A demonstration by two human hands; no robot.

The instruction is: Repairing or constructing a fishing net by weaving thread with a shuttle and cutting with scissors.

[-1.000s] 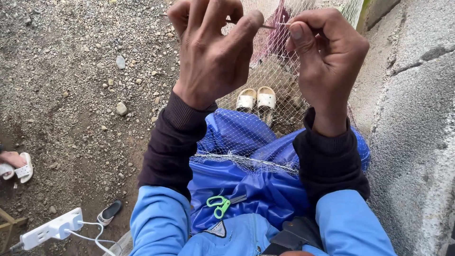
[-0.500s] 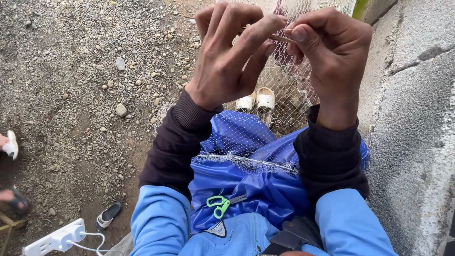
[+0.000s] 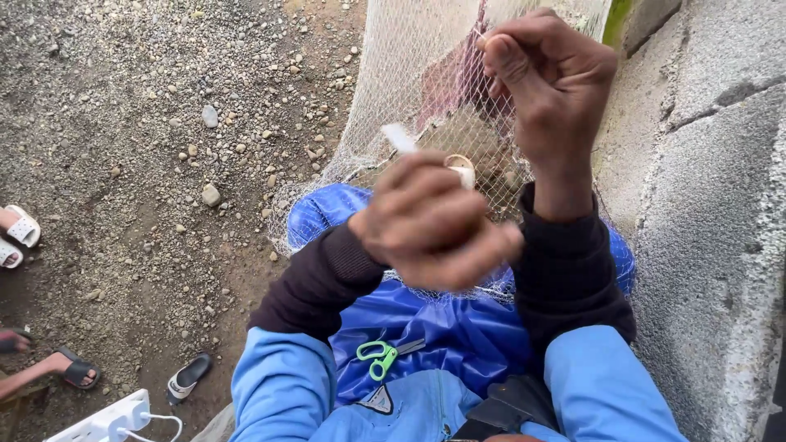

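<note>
1. Left hand (image 3: pixel 430 225): low in centre frame, blurred, fingers curled into a loose fist. A pale flat tool, likely a netting needle (image 3: pixel 401 139), sticks up from the top of the fist. Grip is closed around its lower end; the exact finger contact can't be made out through the blur.
2. Right hand (image 3: pixel 548 90): raised at the upper right, above the left hand and apart from it. Thumb and fingertips are pinched tight on the net (image 3: pixel 409 74) near the top edge of the frame. Other fingers are folded in.
3. Net: fine pale mesh, hanging from the top of the frame down onto the lap. It spreads behind both hands. Lower edge lies on the blue cloth (image 3: pixel 458 327) over the knees.
4. Scissors (image 3: pixel 377 358): green handles, lying on the blue cloth below the left wrist. Neither hand touches them.
5. Sleeves: dark cuffs on both wrists, light blue jacket sleeves behind them.
6. Wall (image 3: pixel 720 205): rough grey concrete on the right, just beside the right forearm.
7. Ground (image 3: pixel 147 123): gravel and small stones on the left.
8. Power strip (image 3: pixel 102 421): white, with a cable, at the bottom left corner.
9. Black sandal (image 3: pixel 188 376): lies empty just right of the power strip.
10. Other people's feet at the left edge: white sandals (image 3: pixel 18 236) higher up, a dark sandal (image 3: pixel 74 370) lower down. All are well apart from the hands.
</note>
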